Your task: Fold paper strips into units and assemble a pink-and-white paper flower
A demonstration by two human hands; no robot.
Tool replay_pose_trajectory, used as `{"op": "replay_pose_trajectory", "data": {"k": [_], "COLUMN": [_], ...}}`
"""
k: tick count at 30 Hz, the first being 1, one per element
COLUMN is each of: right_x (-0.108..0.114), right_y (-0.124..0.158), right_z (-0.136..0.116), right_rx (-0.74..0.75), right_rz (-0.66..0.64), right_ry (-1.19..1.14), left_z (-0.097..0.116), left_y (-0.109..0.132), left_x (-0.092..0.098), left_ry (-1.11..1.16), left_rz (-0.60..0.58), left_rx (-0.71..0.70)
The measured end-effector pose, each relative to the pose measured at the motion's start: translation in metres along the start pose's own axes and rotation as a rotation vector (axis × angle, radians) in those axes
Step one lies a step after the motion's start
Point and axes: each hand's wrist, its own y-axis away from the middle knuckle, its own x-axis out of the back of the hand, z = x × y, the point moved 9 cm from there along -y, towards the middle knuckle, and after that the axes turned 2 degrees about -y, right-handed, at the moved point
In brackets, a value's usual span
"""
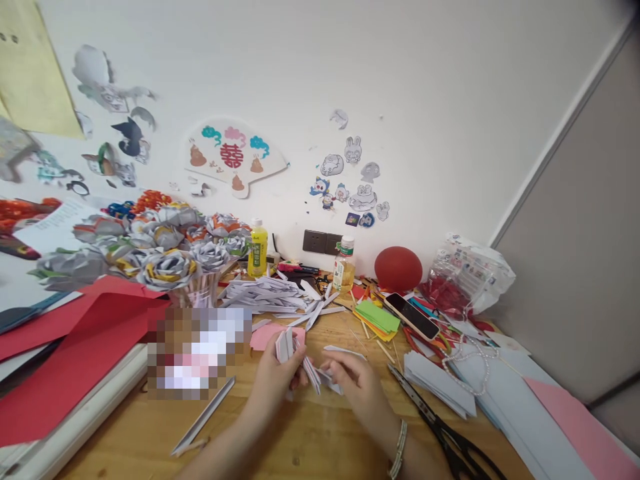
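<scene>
The left hand [280,370] has its fingers closed around a small bundle of folded white paper strips [285,347], which fan out toward the other hand. Just beside it, the fingers of the right hand [357,383] are curled at a white paper piece [334,383]; blur hides whether they pinch it or only touch it. The bundle could splay or drop a strip if the left grip loosens, since its pieces lie at different angles; a hard squeeze could crease them.

Just beyond the left fingers lies a pink paper [265,335]; farther ahead, a loose heap of similar strips [270,293], where a dropped one might get lost. Behind it stands a yellow bottle [258,250], with a clear bottle [343,267] to its right; a knock from a reaching hand could tip either onto the paper. Right of the right fingers, black scissors [440,423] lie near the wrist, their blades pointing away, so a sideways sweep might catch them.
</scene>
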Motion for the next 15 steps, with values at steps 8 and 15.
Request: {"op": "replay_pose_trajectory", "data": {"k": [8,15], "right_x": [-0.032,-0.085], "right_y": [-0.085,-0.137], "right_z": [-0.001,0.022], "right_rx": [0.161,0.136], "right_rz": [-0.153,-0.333], "right_ry": [0.729,1.012], "left_z": [-0.017,-0.018], "left_y": [0.003,0.002], "left_x": [-0.012,-0.009], "left_ry": [-0.018,-0.034], "left_rz": [-0.043,-0.016], "left_rx": [0.016,0.026]}}
